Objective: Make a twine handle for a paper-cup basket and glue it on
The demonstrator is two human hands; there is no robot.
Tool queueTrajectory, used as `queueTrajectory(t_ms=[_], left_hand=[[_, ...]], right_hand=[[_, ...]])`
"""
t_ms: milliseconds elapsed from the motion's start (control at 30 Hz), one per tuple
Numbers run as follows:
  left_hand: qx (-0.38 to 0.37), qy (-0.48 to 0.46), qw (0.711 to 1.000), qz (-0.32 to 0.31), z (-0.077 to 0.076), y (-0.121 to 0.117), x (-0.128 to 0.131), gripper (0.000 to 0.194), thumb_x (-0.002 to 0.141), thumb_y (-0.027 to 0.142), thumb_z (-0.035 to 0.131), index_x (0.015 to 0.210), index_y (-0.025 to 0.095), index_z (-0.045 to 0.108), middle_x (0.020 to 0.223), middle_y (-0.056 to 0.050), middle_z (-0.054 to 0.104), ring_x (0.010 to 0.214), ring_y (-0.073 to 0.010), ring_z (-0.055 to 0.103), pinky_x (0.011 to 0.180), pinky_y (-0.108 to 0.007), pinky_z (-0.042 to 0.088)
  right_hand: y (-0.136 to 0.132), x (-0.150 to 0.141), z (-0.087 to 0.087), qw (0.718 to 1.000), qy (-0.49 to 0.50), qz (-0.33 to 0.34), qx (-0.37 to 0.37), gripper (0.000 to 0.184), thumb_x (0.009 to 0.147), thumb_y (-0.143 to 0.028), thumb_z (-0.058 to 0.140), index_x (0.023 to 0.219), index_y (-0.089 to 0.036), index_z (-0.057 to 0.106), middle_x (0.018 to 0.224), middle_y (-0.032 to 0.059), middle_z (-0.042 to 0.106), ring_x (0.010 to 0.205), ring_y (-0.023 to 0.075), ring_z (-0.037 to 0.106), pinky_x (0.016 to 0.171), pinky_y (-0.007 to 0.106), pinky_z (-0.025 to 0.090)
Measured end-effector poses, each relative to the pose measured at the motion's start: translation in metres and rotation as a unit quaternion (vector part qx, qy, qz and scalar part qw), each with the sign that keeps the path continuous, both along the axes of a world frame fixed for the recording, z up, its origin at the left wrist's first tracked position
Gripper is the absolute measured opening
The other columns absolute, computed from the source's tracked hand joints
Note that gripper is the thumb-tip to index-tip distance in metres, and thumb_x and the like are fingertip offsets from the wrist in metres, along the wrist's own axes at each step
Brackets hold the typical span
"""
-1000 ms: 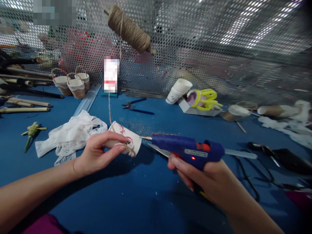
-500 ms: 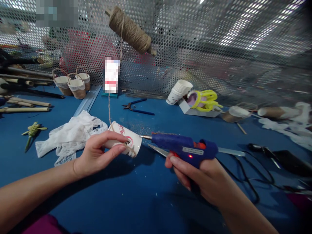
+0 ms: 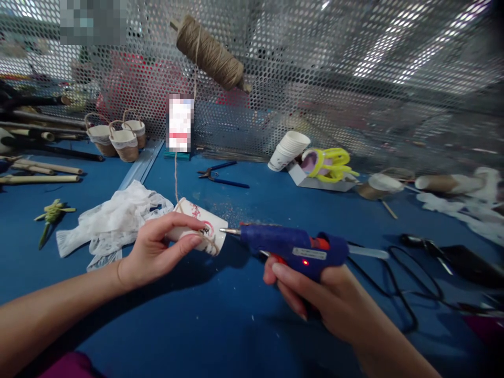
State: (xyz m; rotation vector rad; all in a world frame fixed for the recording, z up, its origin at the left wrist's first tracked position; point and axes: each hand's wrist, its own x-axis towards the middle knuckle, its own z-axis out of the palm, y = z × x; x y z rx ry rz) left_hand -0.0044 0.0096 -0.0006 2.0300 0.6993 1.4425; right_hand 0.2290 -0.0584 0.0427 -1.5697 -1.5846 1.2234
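My left hand [image 3: 159, 251] is closed on a white paper cup [image 3: 216, 227] with pink and black print, lying on its side above the blue table. Brown twine [image 3: 176, 176] runs down to the cup, and a length of it lies along the cup's side under my fingertips. In my right hand [image 3: 311, 289] is a blue hot glue gun [image 3: 289, 244], its red light lit and a clear glue stick [image 3: 368, 252] sticking out of the back. The metal nozzle is at the cup's printed side, close to the rim; whether it touches I cannot tell.
A twine spool [image 3: 210, 52] hangs on the perforated metal screen. Crumpled white lace [image 3: 118, 215] lies left of the cup. Blue-handled pliers [image 3: 222, 176], stacked paper cups [image 3: 289, 149] and small twine-covered baskets [image 3: 124, 144] stand or lie farther back. A black cord [image 3: 394, 283] loops at right.
The glue gun has shifted slightly left and down, bringing its nozzle from the cup's rim onto its side. My left hand and the cup have hardly moved.
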Motion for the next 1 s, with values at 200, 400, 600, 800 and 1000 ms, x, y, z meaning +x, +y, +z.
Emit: queueTrajectory(t_ms=[200,400,600,800,1000], left_hand=[[0.003,0.005,1.0,0.002,0.001,0.0,-0.001,0.014,0.077,0.013,0.061,0.089,0.019,0.063,0.081,-0.002,0.072,0.069,-0.0111,0.066,0.061,-0.018,0.054],[-0.005,0.009,1.0,0.012,0.0,0.0,0.0,0.013,0.076,0.013,0.061,0.088,0.019,0.064,0.082,-0.002,0.072,0.069,-0.012,0.067,0.061,-0.019,0.054],[-0.011,0.015,1.0,0.013,0.001,0.0,0.0,0.013,0.076,0.013,0.061,0.088,0.019,0.064,0.081,-0.002,0.072,0.069,-0.0116,0.066,0.062,-0.019,0.054],[-0.041,0.004,0.999,0.02,0.001,0.001,0.001,0.009,0.078,0.017,0.06,0.086,0.019,0.063,0.081,-0.003,0.072,0.071,-0.0132,0.066,0.064,-0.022,0.055],[-0.049,-0.009,0.999,0.012,0.001,0.001,0.001,0.009,0.078,0.016,0.06,0.086,0.018,0.063,0.083,-0.003,0.072,0.073,-0.0126,0.067,0.064,-0.02,0.055]], right_hand=[[0.004,0.002,-0.003,1.0,0.011,-0.008,-0.022,0.029,0.084,-0.043,0.048,0.072,-0.018,0.057,0.04,-0.0061,0.045,0.037,0.0074,0.04,0.04,0.022,0.032],[0.001,-0.001,-0.001,1.0,0.012,-0.002,-0.005,0.029,0.083,-0.042,0.049,0.071,-0.017,0.059,0.041,-0.0059,0.044,0.038,0.0066,0.041,0.041,0.02,0.033],[0.0,-0.002,0.0,1.0,-0.01,-0.007,-0.008,0.03,0.083,-0.043,0.048,0.072,-0.017,0.06,0.041,-0.0057,0.044,0.039,0.0071,0.041,0.042,0.021,0.035],[-0.006,-0.005,-0.001,0.998,-0.045,-0.026,0.029,0.031,0.084,-0.043,0.047,0.075,-0.017,0.061,0.043,-0.0056,0.044,0.041,0.0081,0.042,0.046,0.022,0.037],[-0.005,-0.001,-0.003,0.998,-0.057,-0.019,0.025,0.031,0.083,-0.044,0.048,0.074,-0.018,0.062,0.044,-0.0048,0.044,0.042,0.0086,0.043,0.045,0.022,0.038]])
